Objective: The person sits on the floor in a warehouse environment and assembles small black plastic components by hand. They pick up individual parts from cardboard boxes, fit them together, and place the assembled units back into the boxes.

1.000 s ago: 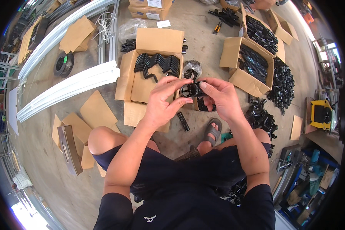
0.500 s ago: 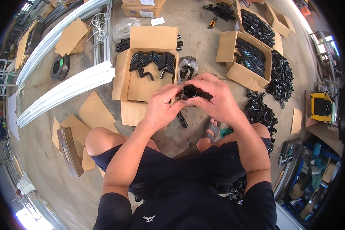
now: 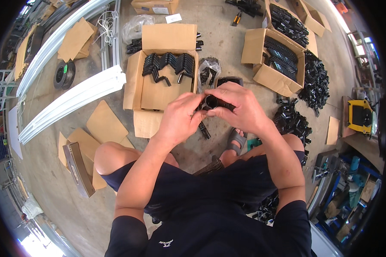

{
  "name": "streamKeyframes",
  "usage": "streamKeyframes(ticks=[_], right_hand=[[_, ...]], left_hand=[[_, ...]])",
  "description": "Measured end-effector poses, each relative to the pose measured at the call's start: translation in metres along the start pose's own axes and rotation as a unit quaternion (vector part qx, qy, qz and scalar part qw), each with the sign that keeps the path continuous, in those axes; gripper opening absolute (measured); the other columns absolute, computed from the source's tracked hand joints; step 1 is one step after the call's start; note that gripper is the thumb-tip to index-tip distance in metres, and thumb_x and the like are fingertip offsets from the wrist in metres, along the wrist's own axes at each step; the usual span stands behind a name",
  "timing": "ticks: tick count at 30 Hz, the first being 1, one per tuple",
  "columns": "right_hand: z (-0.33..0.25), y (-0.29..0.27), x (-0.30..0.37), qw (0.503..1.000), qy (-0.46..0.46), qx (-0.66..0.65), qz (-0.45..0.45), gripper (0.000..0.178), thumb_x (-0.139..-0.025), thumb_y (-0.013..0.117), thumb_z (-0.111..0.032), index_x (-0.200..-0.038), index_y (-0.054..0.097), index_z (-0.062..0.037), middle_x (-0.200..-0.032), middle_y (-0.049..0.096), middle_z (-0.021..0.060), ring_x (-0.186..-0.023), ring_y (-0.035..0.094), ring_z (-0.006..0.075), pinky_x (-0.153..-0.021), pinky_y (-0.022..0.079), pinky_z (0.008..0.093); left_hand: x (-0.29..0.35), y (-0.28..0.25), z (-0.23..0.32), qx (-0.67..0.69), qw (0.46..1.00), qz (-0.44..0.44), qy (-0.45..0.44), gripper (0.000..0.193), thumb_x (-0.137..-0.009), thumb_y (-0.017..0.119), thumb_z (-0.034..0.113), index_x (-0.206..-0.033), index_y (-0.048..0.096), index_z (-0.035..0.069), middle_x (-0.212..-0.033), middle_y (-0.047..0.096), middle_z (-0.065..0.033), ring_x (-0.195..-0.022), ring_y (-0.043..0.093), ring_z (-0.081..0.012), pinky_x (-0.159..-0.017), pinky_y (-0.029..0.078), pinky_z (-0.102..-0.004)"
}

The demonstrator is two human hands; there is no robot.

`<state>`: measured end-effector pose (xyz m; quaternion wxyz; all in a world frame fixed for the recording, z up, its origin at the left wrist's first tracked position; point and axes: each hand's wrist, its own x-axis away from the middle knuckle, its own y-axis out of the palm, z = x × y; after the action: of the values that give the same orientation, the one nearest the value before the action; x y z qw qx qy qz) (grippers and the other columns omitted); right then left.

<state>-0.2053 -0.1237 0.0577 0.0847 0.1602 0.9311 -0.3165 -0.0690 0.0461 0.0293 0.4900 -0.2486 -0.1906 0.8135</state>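
Observation:
Between my hands is a black pipe fitting (image 3: pixel 210 102), its round hollow end facing up. My left hand (image 3: pixel 176 120) pinches its left side with thumb and fingers. My right hand (image 3: pixel 241 108) is wrapped round the part that runs to the right, and the fingers hide much of it. Just beyond my left hand stands an open cardboard box (image 3: pixel 135 79). Inside its far part, black angled fittings (image 3: pixel 169 63) are stacked in neat rows. Below my fingers another black piece (image 3: pixel 204 130) lies on the floor.
A clear plastic bag (image 3: pixel 209 68) of small dark parts sits right of the box. Farther right, another carton (image 3: pixel 281 85) holds rows of fittings beside a loose black heap (image 3: pixel 315 81). White metal profiles (image 3: pixel 73 100) and cardboard sheets (image 3: pixel 107 120) lie to the left.
Both hands keep hold of the fitting with almost the same grip. The view has shifted slightly, and a dark shape now shows on the floor just beyond my right hand.

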Motion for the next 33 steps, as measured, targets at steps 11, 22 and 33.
streamKeyframes(ticks=[11, 22, 33], right_hand=[[0.005, 0.001, -0.005, 0.988, 0.077, -0.135, 0.023, 0.034, -0.089, 0.08, -0.014, -0.12, 0.074, -0.0016, -0.093, 0.071, 0.0061, -0.079, 0.065, 0.0133, -0.073, 0.054, 0.0288], [0.17, 0.033, -0.022, 0.947, 0.276, 0.16, 0.033, 0.03, -0.095, 0.07, -0.033, -0.111, 0.08, -0.0094, -0.094, 0.076, 0.0161, -0.085, 0.072, 0.0295, -0.081, 0.058, 0.0398], [0.295, 0.175, -0.063, 0.832, 0.2, 0.478, -0.196, 0.027, -0.096, 0.054, -0.018, -0.103, 0.078, -0.009, -0.111, 0.075, 0.012, -0.113, 0.067, 0.0308, -0.094, 0.052, 0.0441]], left_hand=[[0.001, -0.005, 0.007, 0.304, 0.939, 0.003, -0.16, 0.034, -0.093, 0.074, 0.001, -0.127, 0.068, -0.001, -0.107, 0.076, -0.0077, -0.1, 0.068, -0.0092, -0.089, 0.056, -0.0259], [-0.015, -0.035, -0.002, 0.388, 0.891, 0.154, -0.176, 0.025, -0.106, 0.062, 0.016, -0.126, 0.064, 0.0, -0.122, 0.073, -0.0112, -0.105, 0.067, -0.0112, -0.093, 0.052, -0.0259], [0.002, -0.063, 0.001, 0.476, 0.799, 0.256, -0.263, 0.026, -0.102, 0.068, 0.01, -0.124, 0.065, -0.004, -0.118, 0.074, -0.0114, -0.105, 0.065, -0.0099, -0.099, 0.048, -0.0256]])
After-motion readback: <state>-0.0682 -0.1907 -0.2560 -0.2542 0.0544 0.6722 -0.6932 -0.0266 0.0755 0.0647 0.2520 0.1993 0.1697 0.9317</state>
